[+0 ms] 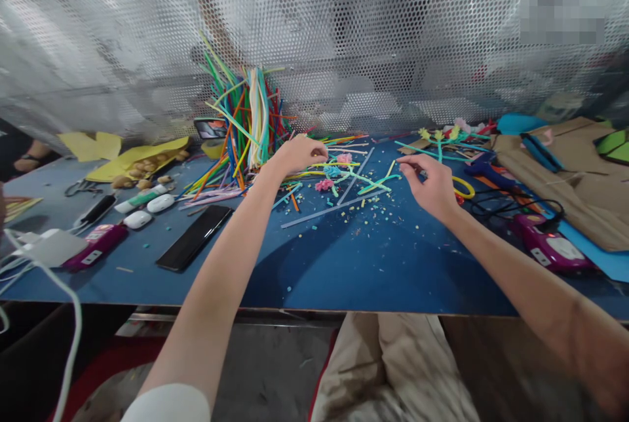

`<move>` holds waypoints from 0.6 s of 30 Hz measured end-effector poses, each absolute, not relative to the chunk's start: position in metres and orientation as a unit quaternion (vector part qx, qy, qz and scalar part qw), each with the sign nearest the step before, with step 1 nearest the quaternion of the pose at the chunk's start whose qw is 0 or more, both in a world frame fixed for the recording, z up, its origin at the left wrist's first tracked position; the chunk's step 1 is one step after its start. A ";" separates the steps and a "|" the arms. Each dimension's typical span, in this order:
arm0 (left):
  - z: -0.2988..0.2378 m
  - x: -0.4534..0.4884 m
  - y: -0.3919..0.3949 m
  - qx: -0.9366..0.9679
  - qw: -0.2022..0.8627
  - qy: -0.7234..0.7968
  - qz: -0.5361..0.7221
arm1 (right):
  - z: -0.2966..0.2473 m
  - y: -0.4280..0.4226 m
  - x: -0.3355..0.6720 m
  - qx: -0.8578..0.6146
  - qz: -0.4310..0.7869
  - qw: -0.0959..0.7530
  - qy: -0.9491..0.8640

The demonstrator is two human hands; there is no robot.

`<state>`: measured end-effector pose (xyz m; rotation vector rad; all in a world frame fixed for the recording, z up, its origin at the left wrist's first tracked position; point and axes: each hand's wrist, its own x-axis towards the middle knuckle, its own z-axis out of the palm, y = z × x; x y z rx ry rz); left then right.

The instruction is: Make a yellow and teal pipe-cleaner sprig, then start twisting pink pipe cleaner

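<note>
My left hand (299, 154) reaches over the far middle of the table with its fingers curled in. Whatever it may pinch is too small to make out. Just below it lie fuzzy pipe cleaners, one of them yellow (339, 164). To the right, my right hand (432, 183) has its thumb and fingertips pressed together; anything between them is hidden. Between the hands are pink (324, 185) and blue (332, 172) fuzzy flower shapes, with a green pipe cleaner (381, 184) alongside. Translucent sticks (334, 209) and small coloured clippings surround them.
A tall bundle of pipe cleaners (253, 117) stands by the perforated metal screen (393, 35). On the left are a black phone (194, 238), white cables and a purple power block (95, 245). Brown paper (565, 179) and another purple block (555, 245) lie right.
</note>
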<state>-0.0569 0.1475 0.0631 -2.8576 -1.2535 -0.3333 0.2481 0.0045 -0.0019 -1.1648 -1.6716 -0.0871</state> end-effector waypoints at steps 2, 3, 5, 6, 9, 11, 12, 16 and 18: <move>0.058 -0.066 0.156 -0.918 -0.053 -0.388 -0.055 | -0.003 0.006 0.249 -0.487 -0.037 0.525 -0.697; 0.056 -0.070 0.160 -0.915 -0.078 -0.396 -0.025 | -0.003 0.007 0.250 -0.487 -0.037 0.525 -0.697; 0.052 -0.078 0.166 -0.906 -0.111 -0.406 0.029 | -0.004 0.008 0.251 -0.490 -0.036 0.523 -0.696; 0.052 -0.081 0.168 -0.904 -0.119 -0.409 0.034 | -0.005 0.009 0.252 -0.492 -0.035 0.521 -0.696; 0.055 -0.079 0.164 -0.911 -0.103 -0.393 -0.068 | -0.006 0.011 0.253 -0.498 -0.025 0.519 -0.694; 0.064 -0.069 0.154 -0.905 -0.089 -0.376 -0.177 | -0.007 0.012 0.254 -0.498 -0.019 0.522 -0.692; 0.071 -0.062 0.146 -0.894 -0.081 -0.370 -0.238 | -0.007 0.012 0.253 -0.497 -0.016 0.525 -0.691; 0.099 -0.032 0.104 -0.881 -0.092 -0.315 -0.341 | -0.005 0.009 0.250 -0.493 -0.021 0.543 -0.680; 0.109 -0.020 0.084 -0.906 -0.121 -0.292 -0.282 | -0.003 0.008 0.250 -0.488 -0.030 0.557 -0.671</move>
